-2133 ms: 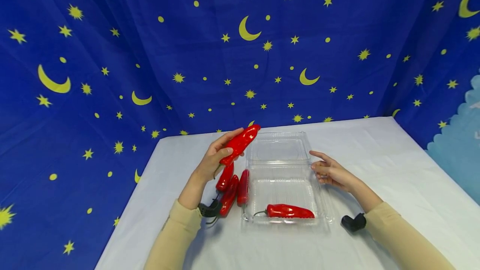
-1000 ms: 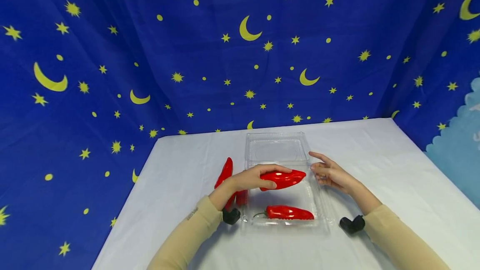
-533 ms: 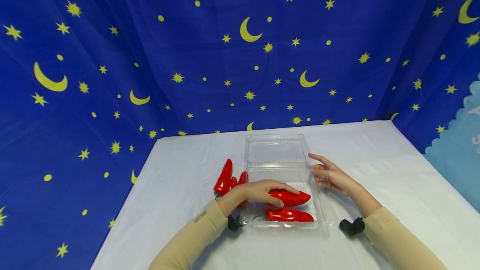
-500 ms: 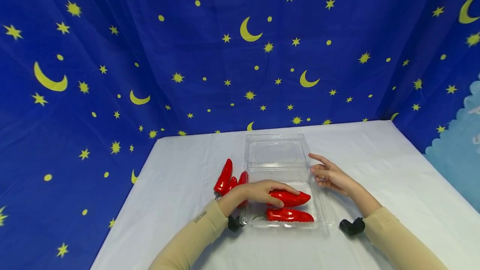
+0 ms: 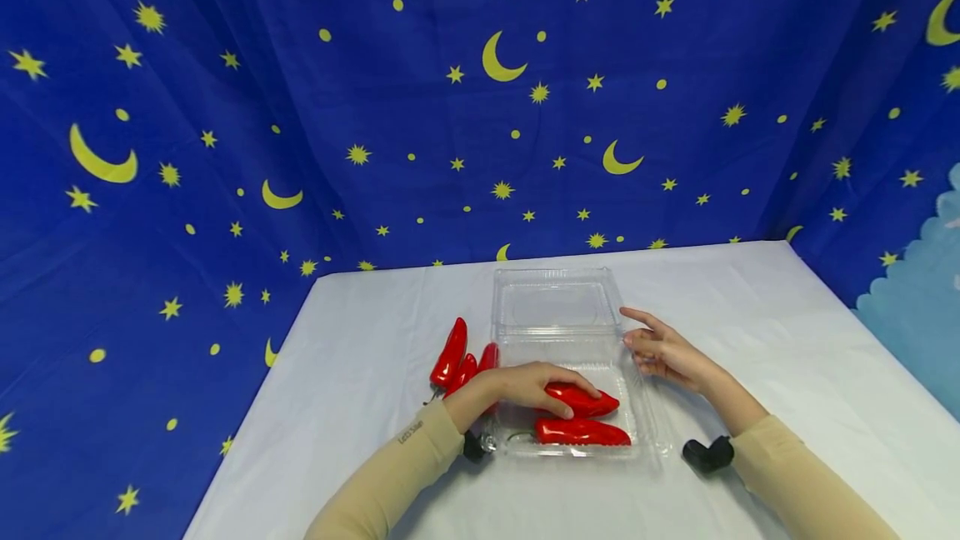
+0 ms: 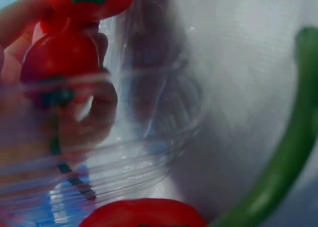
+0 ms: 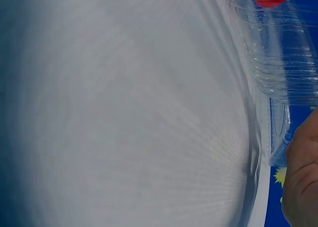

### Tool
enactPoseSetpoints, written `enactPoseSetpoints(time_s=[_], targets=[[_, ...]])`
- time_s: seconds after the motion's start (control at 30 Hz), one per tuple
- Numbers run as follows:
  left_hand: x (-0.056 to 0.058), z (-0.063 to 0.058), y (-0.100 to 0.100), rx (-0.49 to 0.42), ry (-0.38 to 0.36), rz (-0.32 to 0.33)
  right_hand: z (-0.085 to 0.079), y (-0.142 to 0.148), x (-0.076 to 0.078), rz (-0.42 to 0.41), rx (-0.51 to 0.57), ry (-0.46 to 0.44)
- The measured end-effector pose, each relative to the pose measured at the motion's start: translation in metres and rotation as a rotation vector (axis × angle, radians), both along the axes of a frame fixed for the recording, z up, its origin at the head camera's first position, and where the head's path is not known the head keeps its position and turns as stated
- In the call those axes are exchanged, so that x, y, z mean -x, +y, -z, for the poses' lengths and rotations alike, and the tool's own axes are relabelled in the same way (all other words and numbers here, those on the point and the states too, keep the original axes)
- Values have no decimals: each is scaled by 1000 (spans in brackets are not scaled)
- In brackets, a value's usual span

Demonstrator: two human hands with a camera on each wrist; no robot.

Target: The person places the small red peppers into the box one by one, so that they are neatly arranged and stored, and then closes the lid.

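Observation:
In the head view, my left hand (image 5: 528, 386) grips a red pepper (image 5: 592, 401) from above, inside the base of a clear plastic clamshell box (image 5: 543, 350). A second red pepper (image 5: 583, 432) lies along the base's front wall, just in front of the held one. The left wrist view looks through the clear wall at my fingers beside red peppers (image 6: 62, 58) with green stems. My right hand (image 5: 667, 352) is at the box's right edge near the hinge, index finger extended and the others loosely bent, holding nothing.
The lid (image 5: 555, 302) lies folded back behind the base. Left of the box are three more red peppers: one leaning outward (image 5: 450, 352), a middle pepper (image 5: 461, 373) and one against the box (image 5: 488, 357). Blue star-patterned cloth (image 5: 420, 107) hangs behind the white table (image 5: 720, 290).
My left hand has carried the pepper from above the left pile, right and down into the box's base beside the front pepper. My right hand has stayed at the edge.

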State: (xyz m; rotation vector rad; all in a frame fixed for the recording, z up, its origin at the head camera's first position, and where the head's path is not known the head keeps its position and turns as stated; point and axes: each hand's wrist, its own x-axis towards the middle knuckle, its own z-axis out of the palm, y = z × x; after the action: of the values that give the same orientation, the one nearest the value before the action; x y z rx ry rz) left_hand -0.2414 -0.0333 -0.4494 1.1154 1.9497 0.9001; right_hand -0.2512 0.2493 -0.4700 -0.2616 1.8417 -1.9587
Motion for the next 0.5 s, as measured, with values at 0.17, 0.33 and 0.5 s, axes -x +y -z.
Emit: enactPoseSetpoints(time_s=[0.17,0.33,0.5], targets=[[2,4,0,6,31,10,1,0,1,-3,-3,1],[4,5,0,-1,49,29,1,1,2,-6,2,7],[3,4,0,10,43,37,1,1,2,-14,13,8]])
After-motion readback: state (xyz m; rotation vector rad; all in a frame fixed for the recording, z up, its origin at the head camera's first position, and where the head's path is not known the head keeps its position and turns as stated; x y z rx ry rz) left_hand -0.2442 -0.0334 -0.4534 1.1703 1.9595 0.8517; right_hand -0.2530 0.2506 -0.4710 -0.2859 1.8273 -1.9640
